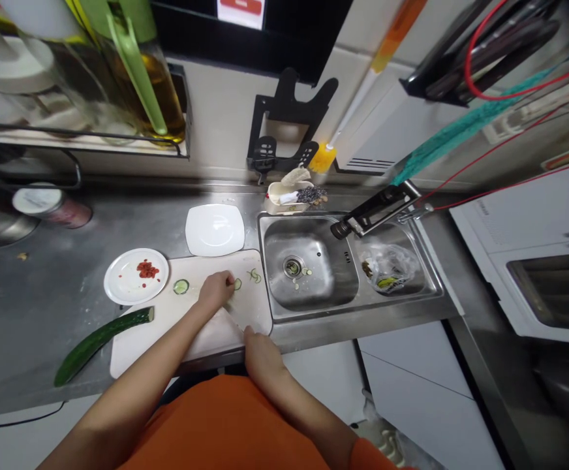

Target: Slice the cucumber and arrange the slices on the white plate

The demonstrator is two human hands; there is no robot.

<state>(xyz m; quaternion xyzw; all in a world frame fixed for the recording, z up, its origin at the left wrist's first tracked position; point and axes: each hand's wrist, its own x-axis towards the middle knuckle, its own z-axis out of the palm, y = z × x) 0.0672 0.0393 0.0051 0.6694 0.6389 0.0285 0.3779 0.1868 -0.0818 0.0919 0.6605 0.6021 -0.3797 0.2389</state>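
On the white cutting board [177,333], my left hand [216,292] is closed, its curled fingertips at the edge of a thin cucumber slice [237,284]. My right hand [263,356] wraps round the handle of a knife [233,320] at the board's front edge. The pale blade points up and left toward my left hand and barely stands out against the board. Left of my left hand lies another cucumber slice [181,286]. Green peel strips [254,276] rest near the board's right corner. A cut cucumber [98,339] lies across the board's left edge onto the counter.
A round white plate [113,277] holds chopped red pieces [147,269]. Behind the board is a square white plate [215,230]. The steel sink [308,300] to the right has green scraps at its drain; a plastic bag [395,264] fills the second basin.
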